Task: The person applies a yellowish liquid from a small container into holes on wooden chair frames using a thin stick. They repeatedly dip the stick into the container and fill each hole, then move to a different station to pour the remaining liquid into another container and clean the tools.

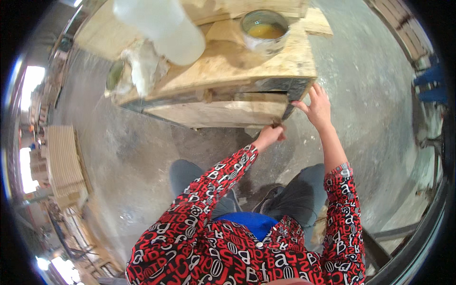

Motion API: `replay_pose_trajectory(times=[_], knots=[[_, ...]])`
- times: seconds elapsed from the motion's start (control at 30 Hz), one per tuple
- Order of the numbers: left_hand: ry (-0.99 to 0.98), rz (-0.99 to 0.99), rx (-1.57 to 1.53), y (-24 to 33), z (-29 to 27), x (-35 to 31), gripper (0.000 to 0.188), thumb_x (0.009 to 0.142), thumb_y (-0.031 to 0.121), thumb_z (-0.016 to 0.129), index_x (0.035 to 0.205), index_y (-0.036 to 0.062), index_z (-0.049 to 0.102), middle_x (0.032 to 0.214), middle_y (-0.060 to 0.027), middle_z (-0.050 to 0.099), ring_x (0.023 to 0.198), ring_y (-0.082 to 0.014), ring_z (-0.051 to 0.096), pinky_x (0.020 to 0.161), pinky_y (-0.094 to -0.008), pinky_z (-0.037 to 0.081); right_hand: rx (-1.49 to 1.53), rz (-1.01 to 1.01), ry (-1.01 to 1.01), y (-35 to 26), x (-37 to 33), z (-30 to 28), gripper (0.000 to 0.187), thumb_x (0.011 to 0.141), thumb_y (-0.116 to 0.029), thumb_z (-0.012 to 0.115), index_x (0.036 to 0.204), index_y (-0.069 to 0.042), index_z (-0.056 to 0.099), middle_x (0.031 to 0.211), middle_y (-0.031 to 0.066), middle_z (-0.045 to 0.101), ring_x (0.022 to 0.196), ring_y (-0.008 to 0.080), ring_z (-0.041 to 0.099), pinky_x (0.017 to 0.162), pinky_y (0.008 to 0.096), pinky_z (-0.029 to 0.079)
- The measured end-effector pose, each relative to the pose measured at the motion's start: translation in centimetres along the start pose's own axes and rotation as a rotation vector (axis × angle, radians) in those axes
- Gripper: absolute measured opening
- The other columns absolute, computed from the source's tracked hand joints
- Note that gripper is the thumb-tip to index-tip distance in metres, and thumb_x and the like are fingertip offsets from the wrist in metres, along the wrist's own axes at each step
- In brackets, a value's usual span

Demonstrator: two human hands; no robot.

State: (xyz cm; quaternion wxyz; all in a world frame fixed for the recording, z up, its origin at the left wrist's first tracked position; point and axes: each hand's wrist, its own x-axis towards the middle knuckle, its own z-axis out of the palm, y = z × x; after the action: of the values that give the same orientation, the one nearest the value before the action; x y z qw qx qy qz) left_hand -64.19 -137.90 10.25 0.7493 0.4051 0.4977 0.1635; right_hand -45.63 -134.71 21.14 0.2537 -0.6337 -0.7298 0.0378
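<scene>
In front of me stands a wooden cabinet or workbench (pixel 228 66) with a plywood top and a dark frame. A pale wooden panel (pixel 213 113), like a drawer or door front, fills its near side, with a dark gap above its right part. My left hand (pixel 271 136) is closed at the panel's lower right corner; a small brownish bit shows at its fingers, too small to name. My right hand (pixel 319 108) clasps the dark corner post (pixel 290 105), thumb on the near face and fingers round the right side.
On top stand a metal tin (pixel 266 43) holding yellowish liquid, a translucent plastic jug (pixel 183 45) and a crumpled white rag or bag (pixel 142 69). A stack of boards (pixel 64 161) lies at left. Concrete floor (pixel 128 156) surrounds the cabinet. Dark metal framework (pixel 399 232) stands at right.
</scene>
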Motion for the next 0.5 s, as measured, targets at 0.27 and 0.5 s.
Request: replay_pose_trajectory(times=[0.27, 0.5], knots=[[-0.147, 0.277, 0.858, -0.5, 1.2, -19.6, 0.06, 0.078, 0.058, 0.048, 0.096, 0.0029, 0.064, 0.088, -0.0223, 0.063, 0.084, -0.0392, 0.06, 0.073, -0.044, 0.047, 0.797, 0.61, 0.284, -0.3, -4.6, -0.2, 0.029, 0.082, -0.017, 0.063, 0.105, -0.002, 0.054, 0.095, 0.0104, 0.058, 0.085, 0.016, 0.055, 0.073, 0.0285, 0.043], [0.024, 0.406, 0.949, -5.7, -0.7, -28.5, 0.041, 0.077, 0.045, 0.057, 0.108, 0.0182, 0.062, 0.103, -0.0113, 0.062, 0.098, -0.0312, 0.057, 0.088, -0.0451, 0.039, 0.161, 0.058, -0.278, -2.0, -1.9, 11.9, 0.02, 0.083, -0.02, 0.057, 0.076, -0.001, 0.058, 0.069, 0.0128, 0.06, 0.063, 0.0219, 0.059, 0.056, 0.0376, 0.045]])
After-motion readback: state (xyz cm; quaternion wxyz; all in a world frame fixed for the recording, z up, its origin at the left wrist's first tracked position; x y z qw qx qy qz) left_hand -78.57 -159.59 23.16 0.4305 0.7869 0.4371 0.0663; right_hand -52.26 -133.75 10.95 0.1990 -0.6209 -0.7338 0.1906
